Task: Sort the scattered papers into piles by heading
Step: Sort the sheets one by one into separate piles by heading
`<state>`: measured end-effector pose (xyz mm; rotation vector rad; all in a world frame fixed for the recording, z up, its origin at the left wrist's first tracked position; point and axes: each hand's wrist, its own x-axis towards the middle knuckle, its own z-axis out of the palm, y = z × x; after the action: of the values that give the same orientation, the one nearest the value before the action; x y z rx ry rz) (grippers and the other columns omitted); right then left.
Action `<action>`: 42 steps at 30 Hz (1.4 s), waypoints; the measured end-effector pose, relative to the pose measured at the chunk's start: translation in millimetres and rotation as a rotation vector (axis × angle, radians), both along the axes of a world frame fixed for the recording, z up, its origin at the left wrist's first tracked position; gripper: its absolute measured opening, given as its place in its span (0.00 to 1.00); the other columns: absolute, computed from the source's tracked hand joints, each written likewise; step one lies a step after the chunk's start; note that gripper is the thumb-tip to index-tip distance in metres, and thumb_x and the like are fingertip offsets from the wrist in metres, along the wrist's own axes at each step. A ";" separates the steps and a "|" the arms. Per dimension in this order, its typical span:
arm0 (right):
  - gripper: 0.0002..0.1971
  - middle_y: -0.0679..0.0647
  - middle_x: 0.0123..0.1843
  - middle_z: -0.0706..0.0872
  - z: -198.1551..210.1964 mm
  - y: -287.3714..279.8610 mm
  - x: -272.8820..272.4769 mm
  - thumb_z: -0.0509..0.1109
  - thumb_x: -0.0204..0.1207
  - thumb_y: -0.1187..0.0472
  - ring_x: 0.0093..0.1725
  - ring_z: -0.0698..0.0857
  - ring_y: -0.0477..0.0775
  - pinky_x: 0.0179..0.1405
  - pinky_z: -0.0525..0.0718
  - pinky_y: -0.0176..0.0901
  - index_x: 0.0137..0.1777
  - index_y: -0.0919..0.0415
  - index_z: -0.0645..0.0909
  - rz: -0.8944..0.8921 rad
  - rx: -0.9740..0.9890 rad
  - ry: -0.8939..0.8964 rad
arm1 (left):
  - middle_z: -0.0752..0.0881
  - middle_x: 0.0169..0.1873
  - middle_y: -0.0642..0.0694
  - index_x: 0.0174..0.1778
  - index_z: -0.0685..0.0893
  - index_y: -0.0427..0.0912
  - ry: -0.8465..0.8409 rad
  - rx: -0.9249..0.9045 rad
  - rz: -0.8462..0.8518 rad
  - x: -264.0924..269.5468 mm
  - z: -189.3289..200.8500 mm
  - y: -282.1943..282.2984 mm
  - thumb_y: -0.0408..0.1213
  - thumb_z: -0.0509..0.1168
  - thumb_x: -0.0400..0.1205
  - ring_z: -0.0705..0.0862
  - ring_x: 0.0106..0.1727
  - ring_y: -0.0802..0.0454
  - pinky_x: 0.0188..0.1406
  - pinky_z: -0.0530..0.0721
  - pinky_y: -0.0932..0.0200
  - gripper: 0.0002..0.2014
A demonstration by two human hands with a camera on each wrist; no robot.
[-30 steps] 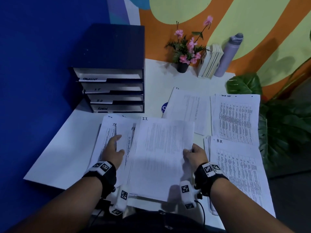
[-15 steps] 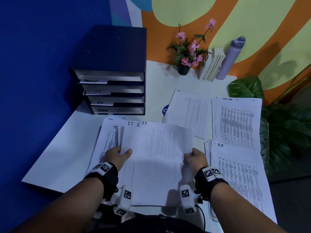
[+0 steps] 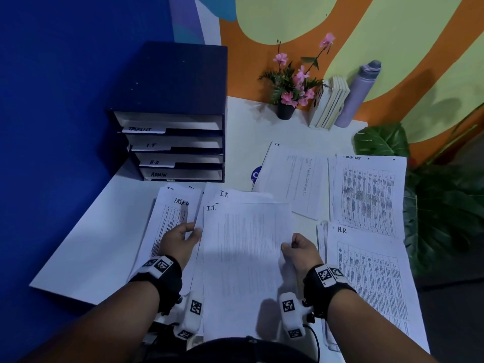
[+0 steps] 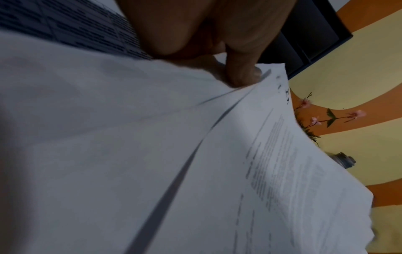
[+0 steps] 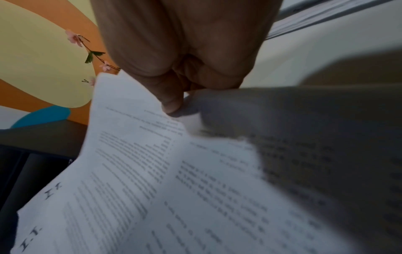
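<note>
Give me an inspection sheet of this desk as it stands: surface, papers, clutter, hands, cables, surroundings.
Surface: white desk, mostly covered by paper.
Job's things: sheets headed I.T. held in front; task-list sheet beneath at left; separate I.T. pile, task-list pile and H.R. pile to the right.
Clutter: dark blue four-tray organiser labelled Tasklist, I.T., H.R., Admin; pink potted flowers; cream books; lilac bottle.
Hands: left hand grips the I.T. sheets' left edge; right hand pinches their right edge.
Cables: thin black lead by the right wrist.
Surroundings: blue wall at left, orange and yellow mural behind, large green leaves at right.
</note>
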<state>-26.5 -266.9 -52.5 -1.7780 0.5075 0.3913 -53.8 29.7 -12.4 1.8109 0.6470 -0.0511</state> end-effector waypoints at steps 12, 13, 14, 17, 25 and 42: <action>0.20 0.53 0.26 0.70 -7.9 -15.4 3.1 0.68 0.76 0.70 0.32 0.67 0.52 0.36 0.66 0.49 0.26 0.53 0.67 -0.144 0.059 -0.028 | 0.83 0.53 0.49 0.49 0.83 0.44 0.039 0.079 0.001 3.7 -2.9 0.9 0.34 0.64 0.84 0.80 0.60 0.46 0.57 0.75 0.58 0.03; 0.19 0.54 0.28 0.71 -8.8 -14.9 3.4 0.69 0.75 0.67 0.33 0.68 0.53 0.38 0.67 0.50 0.26 0.52 0.69 -0.146 0.068 -0.033 | 0.84 0.54 0.49 0.46 0.84 0.45 0.041 0.076 -0.015 3.3 -5.2 1.5 0.33 0.64 0.84 0.80 0.61 0.47 0.56 0.75 0.59 0.05; 0.16 0.56 0.30 0.71 -8.6 -13.9 3.7 0.69 0.73 0.64 0.35 0.69 0.54 0.40 0.68 0.50 0.27 0.52 0.70 -0.150 0.068 -0.033 | 0.85 0.56 0.49 0.43 0.85 0.47 0.038 0.066 -0.030 3.1 -8.2 1.8 0.31 0.64 0.83 0.81 0.61 0.48 0.54 0.75 0.60 0.08; 0.07 0.57 0.36 0.72 -11.0 -11.4 6.8 0.69 0.66 0.57 0.38 0.70 0.56 0.42 0.69 0.50 0.34 0.53 0.72 -0.150 0.089 -0.038 | 0.86 0.60 0.48 0.39 0.86 0.52 0.051 0.050 -0.063 2.9 -10.3 -0.3 0.28 0.62 0.83 0.83 0.59 0.47 0.47 0.77 0.61 0.14; 0.06 0.57 0.34 0.76 -11.1 -18.8 13.8 0.66 0.68 0.59 0.36 0.73 0.54 0.40 0.72 0.48 0.36 0.58 0.71 -0.141 -0.037 -0.089 | 0.74 0.71 0.54 0.60 0.74 0.64 0.018 0.007 -0.024 3.0 1.4 1.9 0.17 0.54 0.77 0.82 0.45 0.57 0.43 0.82 0.55 0.32; 0.16 0.55 0.44 0.87 33.5 8.5 9.9 0.60 0.77 0.70 0.44 0.86 0.55 0.49 0.88 0.56 0.54 0.47 0.79 0.273 -0.190 -0.105 | 0.85 0.55 0.42 0.52 0.85 0.45 0.105 0.038 0.107 18.5 13.0 -8.1 0.45 0.68 0.81 0.83 0.59 0.39 0.59 0.82 0.48 0.09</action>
<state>-16.7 -258.3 -19.0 -2.0482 0.2327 0.4472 -35.3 21.6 0.6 1.8159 0.8237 -0.0628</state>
